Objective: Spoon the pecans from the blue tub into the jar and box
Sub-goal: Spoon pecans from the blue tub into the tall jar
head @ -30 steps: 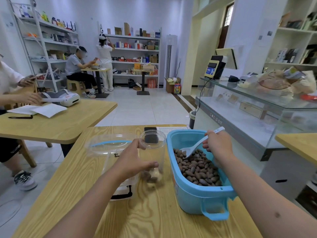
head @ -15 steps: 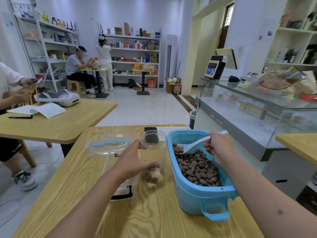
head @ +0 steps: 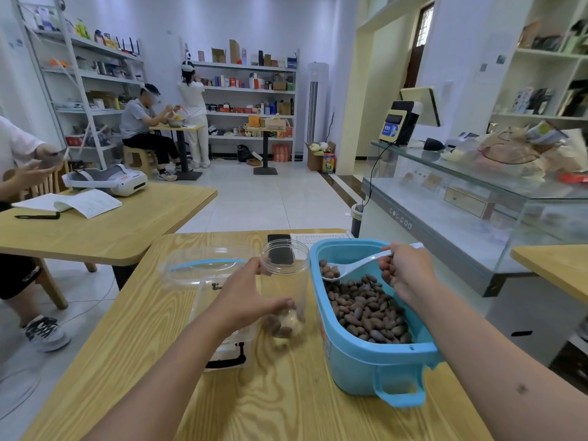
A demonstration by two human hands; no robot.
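A blue tub [head: 375,367] full of brown pecans [head: 366,310] stands on the wooden table [head: 286,405] at the right. My right hand [head: 404,272] grips a white plastic spoon [head: 353,265] whose bowl holds a few pecans, raised above the pile at the tub's far left. A clear jar [head: 284,278] stands upright just left of the tub with a few pecans at its bottom. My left hand [head: 245,297] wraps around the jar's lower half. A clear box [head: 203,275] with a blue-rimmed lid sits left of the jar, partly hidden by my left arm.
A black phone [head: 280,241] and a white keyboard [head: 318,238] lie at the table's far edge. A glass counter [head: 461,205] runs along the right. Another wooden table [head: 105,227] with a seated person [head: 16,160] stands at the left.
My right hand has lifted the spoon out of the pile with pecans in it and swung it left toward the jar. My left hand has stayed on the jar.
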